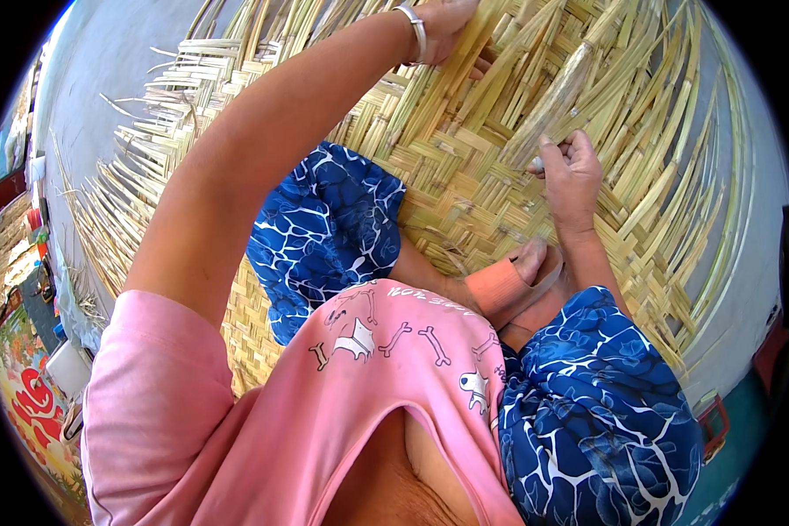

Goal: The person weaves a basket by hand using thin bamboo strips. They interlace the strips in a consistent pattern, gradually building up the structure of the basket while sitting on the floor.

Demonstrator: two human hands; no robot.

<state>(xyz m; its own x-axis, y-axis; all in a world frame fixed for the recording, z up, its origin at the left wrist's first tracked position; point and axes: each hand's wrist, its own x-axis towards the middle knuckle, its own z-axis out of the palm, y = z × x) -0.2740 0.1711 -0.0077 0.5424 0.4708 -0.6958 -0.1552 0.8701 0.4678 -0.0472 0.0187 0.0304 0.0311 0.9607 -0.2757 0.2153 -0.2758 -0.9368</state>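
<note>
Strips [563, 92] slant up and right just beside your nearer right hand [574, 175], fingers curled, pinch unclear; can't tell your left hand [445, 31] grip.

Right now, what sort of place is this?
Probably a weaving spot at a home or small workshop, though I can't tell which. A big unfinished woven mat lies on a plain grey floor, with unwoven strips sticking out from its edges.

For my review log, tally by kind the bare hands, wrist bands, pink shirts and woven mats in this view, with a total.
Bare hands: 2 (left hand, right hand)
Silvery wrist band: 1
Pink shirt: 1
Woven mat: 1
Total: 5
</note>
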